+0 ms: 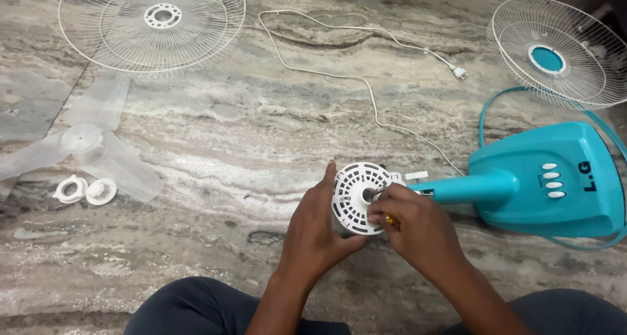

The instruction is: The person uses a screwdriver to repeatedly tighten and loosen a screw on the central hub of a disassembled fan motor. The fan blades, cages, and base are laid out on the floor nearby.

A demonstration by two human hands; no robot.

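Note:
My left hand (315,227) grips the side of a white round fan motor housing (356,192) with slotted vents, holding it face up. My right hand (418,227) is closed on a small tool with a yellow-orange handle (390,220), whose tip rests near the housing's centre shaft (369,194). The housing joins a turquoise neck that leads to the turquoise fan base (555,178) with white buttons, lying on the floor at right.
A white front grille (151,21) lies at top left, a rear grille with a turquoise hub (555,51) at top right. A clear three-blade propeller (85,145) and two white plastic nuts (85,191) sit at left. A white power cord (353,54) runs across the marble floor.

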